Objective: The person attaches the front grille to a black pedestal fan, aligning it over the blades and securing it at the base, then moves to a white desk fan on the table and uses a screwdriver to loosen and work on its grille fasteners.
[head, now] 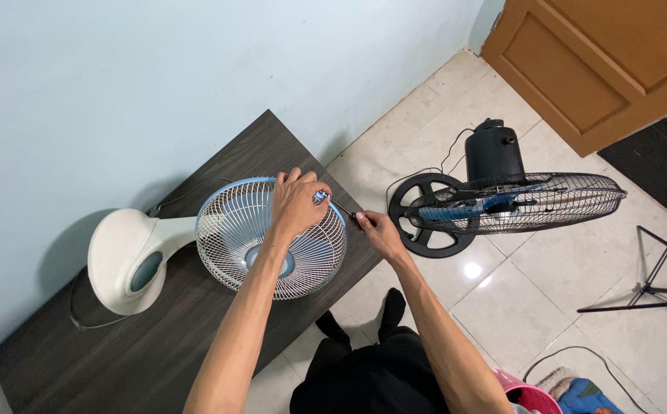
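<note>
While the white desk fan (218, 249) lies on its back on the dark wood-grain table (119, 353), its round wire grille (272, 238) faces up, pale blue rim at the edge. Left hand (296, 203) rests on the far right part of the grille, fingers curled down over the rim, pinching a small blue clip or fastener (320, 197) there; the grip is closed on the rim at that spot. Right hand (375, 228) sits just off the table's edge, beside the same point of the rim, fist clenched around the dark handle of a screwdriver (346, 210). Its thin shaft runs up and left from the fist to the clip, tip meeting the rim right under the left fingertips. So the worked spot lies between both hands, touching the left, a short shaft away from the right.

Fan base, oval and white with a blue-grey panel, lies to the left on the table, near the pale blue wall.

On the tiled floor to the right: a black floor fan (502, 199) with dark grille and blue blades, tilted flat, round base beside it. Brown door (601, 61) top right. Tripod legs (655, 284) at far right.
</note>
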`<state>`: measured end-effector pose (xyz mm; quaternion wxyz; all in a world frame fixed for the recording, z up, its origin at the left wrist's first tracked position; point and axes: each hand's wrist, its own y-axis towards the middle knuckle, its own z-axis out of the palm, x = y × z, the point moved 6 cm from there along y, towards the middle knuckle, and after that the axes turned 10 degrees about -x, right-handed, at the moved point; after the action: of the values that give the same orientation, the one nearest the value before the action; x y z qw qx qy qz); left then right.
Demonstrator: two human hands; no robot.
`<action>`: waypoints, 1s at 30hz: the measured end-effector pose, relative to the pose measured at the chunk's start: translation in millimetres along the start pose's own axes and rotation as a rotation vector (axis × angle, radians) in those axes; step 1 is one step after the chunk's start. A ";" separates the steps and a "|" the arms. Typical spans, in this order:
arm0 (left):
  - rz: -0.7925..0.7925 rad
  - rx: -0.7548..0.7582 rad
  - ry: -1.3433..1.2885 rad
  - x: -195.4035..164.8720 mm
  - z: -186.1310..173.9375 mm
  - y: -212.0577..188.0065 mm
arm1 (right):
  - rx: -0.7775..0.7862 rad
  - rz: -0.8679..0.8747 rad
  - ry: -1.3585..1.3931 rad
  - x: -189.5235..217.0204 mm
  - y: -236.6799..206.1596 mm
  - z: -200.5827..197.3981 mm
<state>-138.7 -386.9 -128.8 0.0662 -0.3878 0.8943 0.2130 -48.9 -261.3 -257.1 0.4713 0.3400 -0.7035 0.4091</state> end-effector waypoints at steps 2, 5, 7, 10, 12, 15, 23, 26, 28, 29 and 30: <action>0.009 -0.005 0.012 -0.2 -0.4 -0.3 | -0.025 -0.050 -0.029 3.5 0.0 -2.0; 0.001 0.004 0.005 0.4 0.7 -1.0 | -0.037 -0.058 0.105 8.0 -2.4 -4.1; 0.002 -0.001 0.002 0.4 1.6 -0.8 | -0.023 -0.117 0.076 12.9 -4.5 -5.4; 0.005 -0.002 -0.006 0.7 2.5 -0.6 | 0.010 -0.010 0.014 6.8 -4.1 -5.9; 0.005 -0.002 -0.007 1.0 2.4 0.0 | 0.031 0.024 0.004 5.3 -2.6 -5.4; 0.003 0.005 -0.003 1.5 2.1 0.0 | 0.028 -0.021 0.016 9.6 -1.9 -6.6; 0.007 -0.004 -0.017 -0.6 0.5 -0.5 | 0.051 -0.076 0.086 8.2 -4.4 -2.9; 0.002 0.002 -0.002 0.2 0.5 -1.2 | 0.078 -0.115 0.035 7.1 -3.7 1.8; 0.003 0.001 -0.005 -0.2 0.2 -1.6 | 0.039 -0.079 0.063 5.7 -4.3 0.1; 0.005 -0.001 -0.005 0.0 0.0 -1.3 | 0.020 -0.063 0.078 5.4 -4.1 -0.7; 0.000 0.002 -0.007 0.4 0.0 -1.6 | -0.011 -0.084 0.076 7.4 -4.5 -2.4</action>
<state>-137.8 -388.1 -129.5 0.0696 -0.3873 0.8942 0.2135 -46.5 -261.8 -248.4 0.5163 0.3510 -0.6725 0.3976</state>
